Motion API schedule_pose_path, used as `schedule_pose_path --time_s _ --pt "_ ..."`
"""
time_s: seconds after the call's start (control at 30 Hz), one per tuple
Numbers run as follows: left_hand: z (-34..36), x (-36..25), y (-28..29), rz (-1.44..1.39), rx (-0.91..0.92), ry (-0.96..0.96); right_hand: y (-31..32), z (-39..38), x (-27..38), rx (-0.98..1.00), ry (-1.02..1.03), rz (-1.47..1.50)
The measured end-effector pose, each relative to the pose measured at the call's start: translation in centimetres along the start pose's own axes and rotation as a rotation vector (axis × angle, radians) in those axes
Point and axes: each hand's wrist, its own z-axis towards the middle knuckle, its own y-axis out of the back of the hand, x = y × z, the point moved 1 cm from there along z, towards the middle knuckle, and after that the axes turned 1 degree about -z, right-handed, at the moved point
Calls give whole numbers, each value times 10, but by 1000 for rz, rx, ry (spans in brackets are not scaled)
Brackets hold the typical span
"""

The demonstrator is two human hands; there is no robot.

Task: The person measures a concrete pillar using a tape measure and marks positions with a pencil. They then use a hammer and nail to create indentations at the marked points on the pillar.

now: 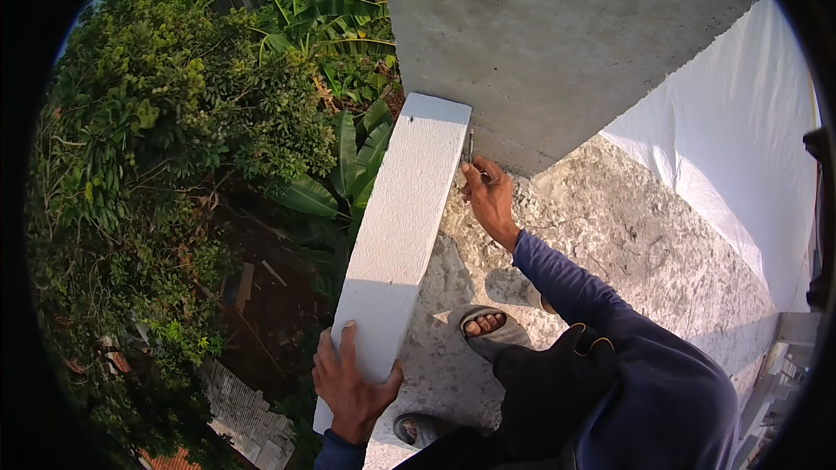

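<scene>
A long white lightweight concrete block (396,226) lies along the edge of a rough concrete slab, its far end close against a grey wall. My left hand (355,387) grips the near end, with fingers over the top and the thumb by the right side. Beside the block's far right side, my right hand (489,200) is closed in a pinch. Between its fingertips stands a small, thin, dark metal piece (471,146), too small to tell its kind. The palm side of both hands is hidden.
The grey concrete wall (557,35) rises at the far side. White sheeting (731,148) hangs at the right. My sandalled feet (486,326) stand on the slab (627,226). Beyond the block at left is a drop, with trees (174,113) and a roof (248,418) far below.
</scene>
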Motion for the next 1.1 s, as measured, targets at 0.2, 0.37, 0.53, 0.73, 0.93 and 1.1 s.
schedule_pose_path --time_s 0.2,0.37,0.53,0.73,0.93,1.1 --pt "-2 -1 -1 3 -7 3 -4 9 12 -43 16 40" --pt "-2 -1 0 12 -8 3 -5 13 12 2 24 30" --pt "-2 0 -1 1 -9 3 -6 10 12 -20 10 54" --pt "-3 0 -1 1 -8 1 -7 11 19 -84 95 -21" --pt "-2 0 -1 6 -10 -1 -2 15 26 -84 88 -77" --pt "-1 0 -1 -5 -11 -2 -2 17 25 -81 96 -60"
